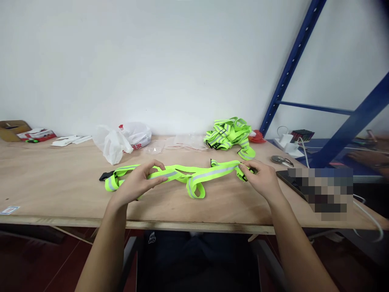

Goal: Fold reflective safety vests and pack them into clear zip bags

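Left hand (141, 181) holds the strap (215, 174) left of its loop (190, 187); right hand (261, 177) pinches it rightward. Even tension should limit twisting.

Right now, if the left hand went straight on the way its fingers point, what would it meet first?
The left hand would probably meet more of the green strap at its fingertips, stretching toward the right hand; exact depth is unclear.

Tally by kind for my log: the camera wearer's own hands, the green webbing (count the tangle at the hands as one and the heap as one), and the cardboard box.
Wearer's hands: 2 (left hand, right hand)
Tangle of green webbing: 1
Heap of green webbing: 1
Cardboard box: 1
Total: 5
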### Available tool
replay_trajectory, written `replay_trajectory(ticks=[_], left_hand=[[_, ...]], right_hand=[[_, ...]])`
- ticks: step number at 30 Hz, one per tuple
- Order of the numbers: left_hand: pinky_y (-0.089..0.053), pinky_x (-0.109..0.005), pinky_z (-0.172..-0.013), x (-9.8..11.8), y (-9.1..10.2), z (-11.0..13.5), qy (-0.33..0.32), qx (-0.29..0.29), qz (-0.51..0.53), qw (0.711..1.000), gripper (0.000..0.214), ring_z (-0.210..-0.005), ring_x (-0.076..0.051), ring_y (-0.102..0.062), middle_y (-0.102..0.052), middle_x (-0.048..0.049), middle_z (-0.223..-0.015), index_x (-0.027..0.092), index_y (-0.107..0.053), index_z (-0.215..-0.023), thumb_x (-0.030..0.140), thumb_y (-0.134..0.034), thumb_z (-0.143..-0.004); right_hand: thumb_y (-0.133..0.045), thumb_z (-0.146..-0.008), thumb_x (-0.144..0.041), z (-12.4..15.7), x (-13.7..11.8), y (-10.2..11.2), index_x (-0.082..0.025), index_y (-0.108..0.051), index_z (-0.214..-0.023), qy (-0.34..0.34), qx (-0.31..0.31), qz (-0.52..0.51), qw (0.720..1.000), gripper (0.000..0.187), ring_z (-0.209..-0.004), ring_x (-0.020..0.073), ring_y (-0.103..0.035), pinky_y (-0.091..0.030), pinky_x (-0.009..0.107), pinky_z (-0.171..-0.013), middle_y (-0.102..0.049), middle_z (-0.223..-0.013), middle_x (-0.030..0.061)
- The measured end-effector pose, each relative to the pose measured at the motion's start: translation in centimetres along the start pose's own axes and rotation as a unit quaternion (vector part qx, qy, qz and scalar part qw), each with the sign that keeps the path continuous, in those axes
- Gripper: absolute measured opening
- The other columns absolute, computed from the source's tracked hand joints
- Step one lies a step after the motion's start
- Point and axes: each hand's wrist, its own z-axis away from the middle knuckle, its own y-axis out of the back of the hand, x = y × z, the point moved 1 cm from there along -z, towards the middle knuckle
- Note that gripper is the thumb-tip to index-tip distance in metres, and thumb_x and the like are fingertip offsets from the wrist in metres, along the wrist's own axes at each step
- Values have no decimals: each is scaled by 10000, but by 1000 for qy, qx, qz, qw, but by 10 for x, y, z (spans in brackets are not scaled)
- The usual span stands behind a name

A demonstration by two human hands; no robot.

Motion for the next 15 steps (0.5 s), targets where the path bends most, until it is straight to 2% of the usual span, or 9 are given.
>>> replay_trajectory(ticks=[3,5,8,11,15], left_hand=[[-500,-306,-734,2,0,0,-44,4,-50,998,462,-852,-211,-620,-666,-27,-985,245,-609,-1092,562,-734,-781],[-505,-337,-841,4,-1,1,-63,-19,-79,995,542,-1017,-258,-613,-655,-41,-1145,274,-588,-1201,542,-758,-762],[-485,-361,-945,6,-2,2,-95,-40,-110,989,575,-1149,-276,-576,-603,-58,-1293,297,-501,-1362,472,-681,-843],[-463,-368,-972,6,-2,0,-120,-32,-139,982,412,-1123,-260,-589,-603,-61,-1267,288,-552,-1320,394,-556,-922],[-463,-346,-936,3,-2,-4,-138,-3,-165,977,266,-1052,-250,-626,-662,-54,-1147,249,-656,-1135,364,-533,-930]], right_hand=[[-531,-843,-449,-1,5,0,-218,-701,-735,-7,1,4,1000,306,-847,267,-692,-477,339,-750,-770,-878,60],[-527,-842,-457,-1,8,0,-217,-706,-747,-10,6,13,1000,314,-852,269,-691,-474,341,-750,-772,-888,64],[-523,-838,-460,-2,11,1,-212,-719,-792,-16,15,26,999,320,-863,273,-692,-464,341,-745,-771,-894,71],[-519,-836,-464,-2,11,2,-209,-714,-778,-21,14,30,999,326,-851,273,-689,-455,338,-735,-769,-881,74],[-515,-843,-469,-1,9,2,-213,-711,-776,-25,7,24,999,329,-817,263,-680,-455,334,-724,-766,-865,70]])
